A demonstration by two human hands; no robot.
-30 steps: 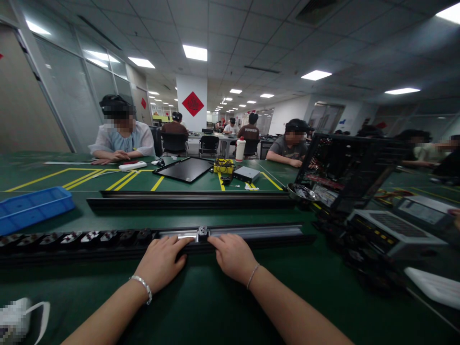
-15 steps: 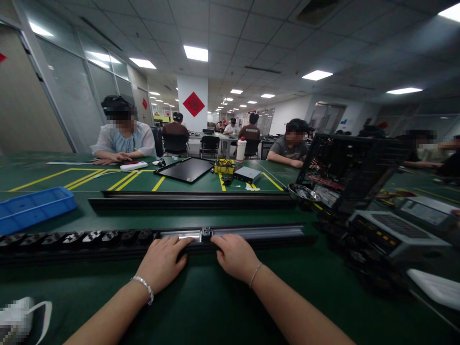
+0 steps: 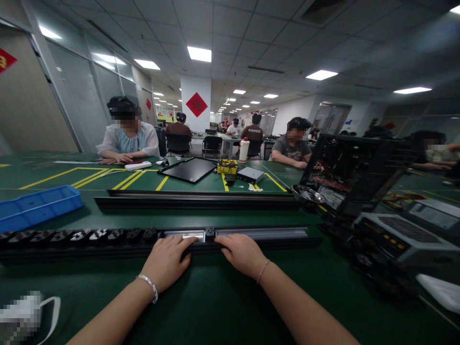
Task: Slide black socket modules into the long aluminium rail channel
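Note:
A long black rail (image 3: 251, 235) lies across the green table (image 3: 215, 306) in front of me, with a row of socket modules (image 3: 82, 235) fitted in its left part and a small black piece (image 3: 210, 233) at its middle. My left hand (image 3: 167, 261) rests palm down on the rail's near edge, fingers stretched toward that piece. My right hand (image 3: 244, 254) lies on the rail just right of it, fingers curled over the edge. Both wrists wear thin bracelets.
A second black rail (image 3: 194, 200) lies farther back. A blue tray (image 3: 36, 206) sits at the left. An open computer case (image 3: 352, 170) and grey power units (image 3: 402, 235) crowd the right. Other people sit across the table. A white mask (image 3: 25, 314) lies near left.
My view has shifted slightly to the left, so everything sits a little further right in frame. Both hands stay on the rail in the same pose.

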